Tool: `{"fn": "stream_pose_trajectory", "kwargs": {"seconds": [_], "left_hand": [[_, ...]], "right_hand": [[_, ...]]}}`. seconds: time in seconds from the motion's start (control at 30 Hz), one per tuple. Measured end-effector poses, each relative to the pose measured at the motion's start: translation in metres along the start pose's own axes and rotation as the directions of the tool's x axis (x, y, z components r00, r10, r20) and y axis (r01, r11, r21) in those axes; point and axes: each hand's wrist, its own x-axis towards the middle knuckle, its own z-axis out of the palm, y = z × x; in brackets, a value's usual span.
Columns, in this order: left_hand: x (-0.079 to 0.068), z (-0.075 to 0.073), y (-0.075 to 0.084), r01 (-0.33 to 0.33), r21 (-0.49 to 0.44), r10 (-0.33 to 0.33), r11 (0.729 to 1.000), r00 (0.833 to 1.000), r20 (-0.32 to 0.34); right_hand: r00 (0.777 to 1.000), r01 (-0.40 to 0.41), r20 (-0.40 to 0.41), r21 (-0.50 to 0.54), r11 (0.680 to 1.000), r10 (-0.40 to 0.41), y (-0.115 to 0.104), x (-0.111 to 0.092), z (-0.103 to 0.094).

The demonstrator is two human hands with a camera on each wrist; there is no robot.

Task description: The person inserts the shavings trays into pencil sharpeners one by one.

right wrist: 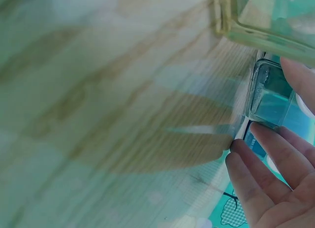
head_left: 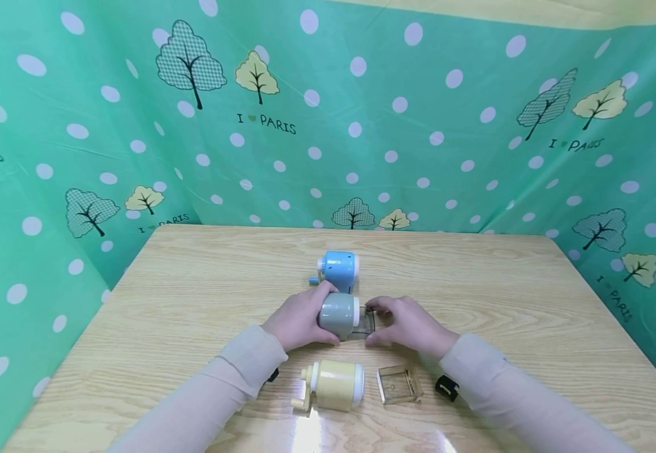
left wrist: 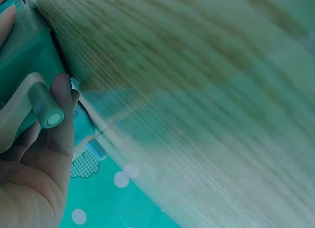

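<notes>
Grey rounded plastic sharpener (head_left: 336,314) between blue plastic sharpener (head_left: 340,269) and cream plastic sharpener (head_left: 336,385); left hand (head_left: 299,318) gripping it. Right hand (head_left: 411,324) pinching smoky transparent plastic drawer (head_left: 366,321) at its end. Risk: crooked drawer could jam; slack left grip could let body twist.

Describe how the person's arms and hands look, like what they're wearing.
Long, plain, pale sleeves end in wide cuffs. The left hand and right hand are ungloved. A small black item shows near each cuff; I can't tell what it is.
</notes>
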Motion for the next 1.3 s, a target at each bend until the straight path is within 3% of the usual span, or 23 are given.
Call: {"fn": "stream_pose_trajectory", "kwargs": {"seconds": [1.3], "left_hand": [[0.0006,0.0001,-0.0016,-0.003,0.0,0.003,1.0,1.0,0.002]], "right_hand": [[1.0,0.028,0.005,-0.038,0.999,-0.028,-0.0092,0.0059,0.0012]]}}
